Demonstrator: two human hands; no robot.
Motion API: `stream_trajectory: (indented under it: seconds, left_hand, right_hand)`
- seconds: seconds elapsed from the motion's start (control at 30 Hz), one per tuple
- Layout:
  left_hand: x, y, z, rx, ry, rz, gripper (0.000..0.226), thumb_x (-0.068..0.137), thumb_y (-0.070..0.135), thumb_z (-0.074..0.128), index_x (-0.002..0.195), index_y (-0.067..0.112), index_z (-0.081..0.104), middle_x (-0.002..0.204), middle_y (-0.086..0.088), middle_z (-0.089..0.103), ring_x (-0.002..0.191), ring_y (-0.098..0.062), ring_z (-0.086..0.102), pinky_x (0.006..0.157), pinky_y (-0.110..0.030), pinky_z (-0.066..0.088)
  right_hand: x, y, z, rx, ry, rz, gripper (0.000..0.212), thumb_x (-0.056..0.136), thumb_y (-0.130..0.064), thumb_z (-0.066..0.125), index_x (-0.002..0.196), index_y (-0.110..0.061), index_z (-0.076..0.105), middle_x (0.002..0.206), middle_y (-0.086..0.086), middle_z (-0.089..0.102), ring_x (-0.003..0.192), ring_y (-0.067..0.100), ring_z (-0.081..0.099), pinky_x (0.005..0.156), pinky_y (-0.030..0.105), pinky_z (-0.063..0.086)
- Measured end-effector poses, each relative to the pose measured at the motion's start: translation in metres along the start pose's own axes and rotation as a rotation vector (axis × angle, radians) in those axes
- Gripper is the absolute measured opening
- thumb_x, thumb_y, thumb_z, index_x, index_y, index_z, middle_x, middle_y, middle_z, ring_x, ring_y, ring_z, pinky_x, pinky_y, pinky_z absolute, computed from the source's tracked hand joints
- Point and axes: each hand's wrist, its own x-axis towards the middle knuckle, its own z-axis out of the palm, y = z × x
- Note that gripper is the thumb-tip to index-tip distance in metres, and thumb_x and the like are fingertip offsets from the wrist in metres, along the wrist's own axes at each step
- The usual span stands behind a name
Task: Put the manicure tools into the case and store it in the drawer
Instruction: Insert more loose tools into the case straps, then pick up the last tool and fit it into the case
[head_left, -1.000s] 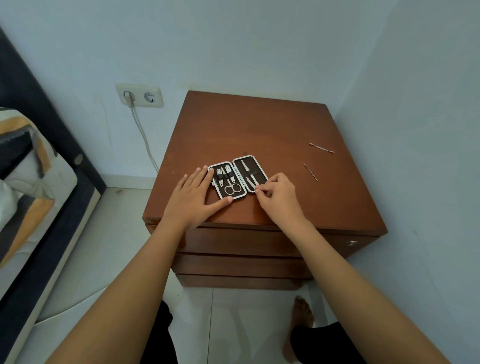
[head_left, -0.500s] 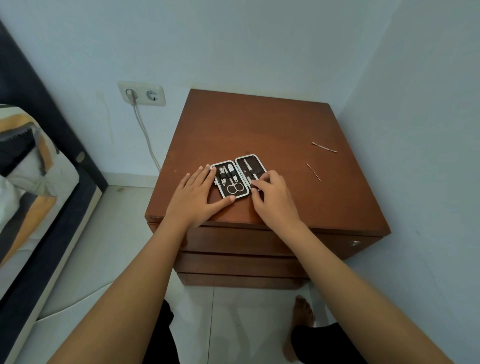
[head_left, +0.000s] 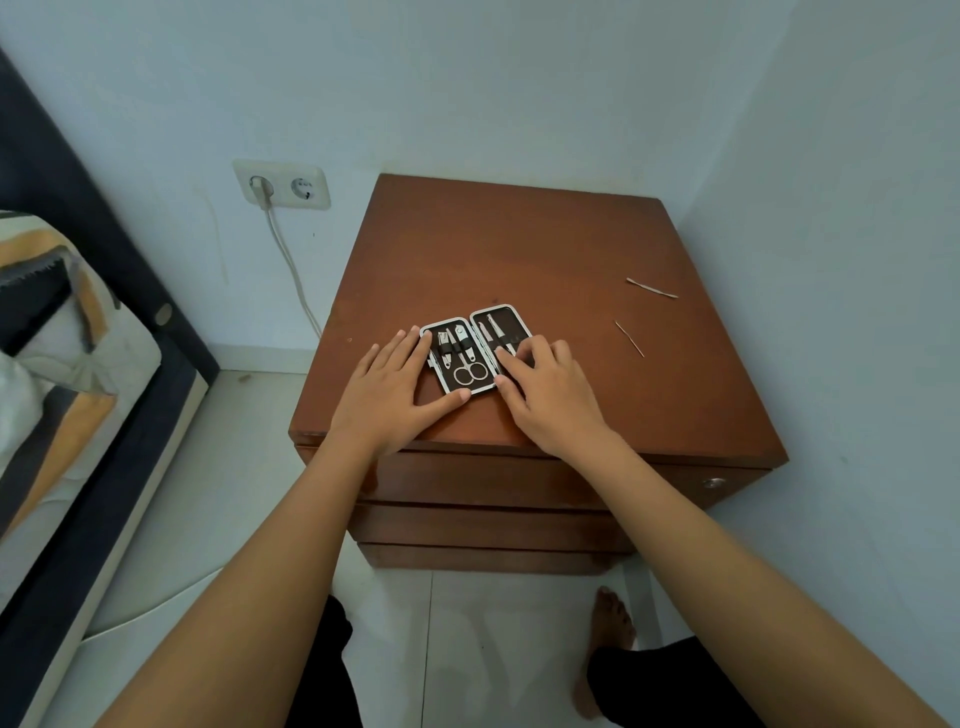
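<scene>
A small manicure case (head_left: 470, 323) lies open on the brown nightstand (head_left: 519, 249), near its front edge. Its left half holds scissors (head_left: 469, 373) and clippers; its right half holds slim tools under a strap. My left hand (head_left: 389, 395) lies flat against the case's left side, thumb along its front edge. My right hand (head_left: 545, 395) covers the lower right half, fingers pressing on the tools there. Two thin metal tools lie loose to the right: one (head_left: 651, 288) farther back, one (head_left: 629, 339) nearer.
The nightstand has stacked drawers (head_left: 493, 483) in front, all shut, with a small metal knob (head_left: 714, 482) at the right. A wall stands close on the right. A bed (head_left: 62, 364) is at the left, a socket with a cord (head_left: 283, 184) behind. My foot (head_left: 608, 639) is on the floor.
My right hand has gone from pinching a tool at the case's lower right edge to lying flatter over the right half. The left hand stayed put.
</scene>
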Motion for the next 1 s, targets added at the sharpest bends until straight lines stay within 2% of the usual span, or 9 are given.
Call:
stream_trajectory:
  seconds: [0.1, 0.23, 0.4, 0.53, 0.6, 0.7, 0.87, 1.0]
  left_hand:
    - [0.000, 0.000, -0.001, -0.006, 0.000, 0.001, 0.098, 0.071, 0.083, 0.016, 0.149, 0.024, 0.008, 0.158, 0.005, 0.008, 0.144, -0.008, 0.002, 0.116, -0.031, -0.002]
    - [0.000, 0.000, -0.001, -0.008, 0.000, 0.003, 0.098, 0.072, 0.083, 0.016, 0.150, 0.025, 0.007, 0.158, 0.005, 0.007, 0.144, -0.007, 0.001, 0.117, -0.031, -0.002]
    - [0.000, -0.001, 0.000, 0.007, 0.009, 0.005, 0.096, 0.073, 0.083, 0.016, 0.150, 0.026, 0.006, 0.158, 0.007, 0.006, 0.144, -0.005, 0.000, 0.115, -0.028, -0.004]
    - [0.000, -0.001, 0.000, 0.007, 0.010, 0.002, 0.096, 0.073, 0.083, 0.017, 0.150, 0.027, 0.006, 0.158, 0.008, 0.006, 0.144, -0.005, 0.000, 0.115, -0.028, -0.005]
    - [0.001, -0.001, -0.001, 0.007, 0.010, 0.002, 0.096, 0.073, 0.083, 0.017, 0.150, 0.027, 0.006, 0.158, 0.008, 0.006, 0.144, -0.005, 0.000, 0.115, -0.028, -0.004]
    - [0.001, -0.001, -0.001, 0.004, 0.007, -0.002, 0.096, 0.072, 0.083, 0.017, 0.150, 0.027, 0.006, 0.158, 0.008, 0.006, 0.144, -0.005, 0.001, 0.116, -0.029, -0.003]
    - [0.000, -0.001, -0.001, -0.004, -0.007, -0.005, 0.098, 0.071, 0.084, 0.016, 0.150, 0.026, 0.006, 0.158, 0.007, 0.007, 0.144, -0.006, 0.002, 0.117, -0.031, -0.001]
    - [0.000, 0.001, -0.002, -0.003, -0.003, -0.001, 0.099, 0.070, 0.084, 0.015, 0.150, 0.026, 0.008, 0.158, 0.006, 0.008, 0.144, -0.008, 0.004, 0.117, -0.032, 0.000]
  right_hand:
    - [0.002, 0.013, -0.007, 0.141, 0.083, 0.036, 0.035, 0.094, -0.031, 0.044, 0.124, -0.017, 0.056, 0.115, 0.007, 0.051, 0.103, 0.025, 0.045, 0.084, 0.035, 0.041]
    - [0.022, 0.065, -0.023, 0.176, 0.170, 0.228, 0.032, 0.092, -0.026, 0.047, 0.118, -0.013, 0.058, 0.122, 0.012, 0.050, 0.114, 0.029, 0.045, 0.098, 0.040, 0.040]
    - [0.044, 0.138, -0.036, 0.090, -0.003, 0.486, 0.045, 0.096, -0.028, 0.040, 0.137, -0.010, 0.040, 0.150, 0.011, 0.030, 0.140, 0.028, 0.023, 0.113, 0.045, 0.025]
    - [0.054, 0.159, -0.035, 0.079, -0.153, 0.484, 0.050, 0.098, -0.029, 0.033, 0.145, -0.012, 0.025, 0.158, 0.007, 0.017, 0.146, 0.024, 0.011, 0.118, 0.039, 0.012]
    - [0.055, 0.156, -0.031, 0.071, -0.201, 0.451, 0.049, 0.099, -0.029, 0.031, 0.144, -0.011, 0.025, 0.157, 0.007, 0.018, 0.145, 0.024, 0.013, 0.118, 0.038, 0.014]
    - [0.050, 0.153, -0.029, 0.083, -0.182, 0.434, 0.045, 0.099, -0.026, 0.031, 0.140, -0.008, 0.033, 0.155, 0.009, 0.023, 0.144, 0.025, 0.020, 0.116, 0.039, 0.020]
    - [0.032, 0.158, -0.039, 0.082, -0.151, 0.443, 0.045, 0.099, -0.026, 0.032, 0.141, -0.013, 0.034, 0.148, 0.007, 0.034, 0.133, 0.029, 0.037, 0.106, 0.043, 0.036]
    - [0.004, 0.162, -0.044, 0.124, -0.040, 0.428, 0.038, 0.097, -0.021, 0.040, 0.131, -0.007, 0.050, 0.133, 0.011, 0.047, 0.123, 0.031, 0.045, 0.100, 0.038, 0.038]
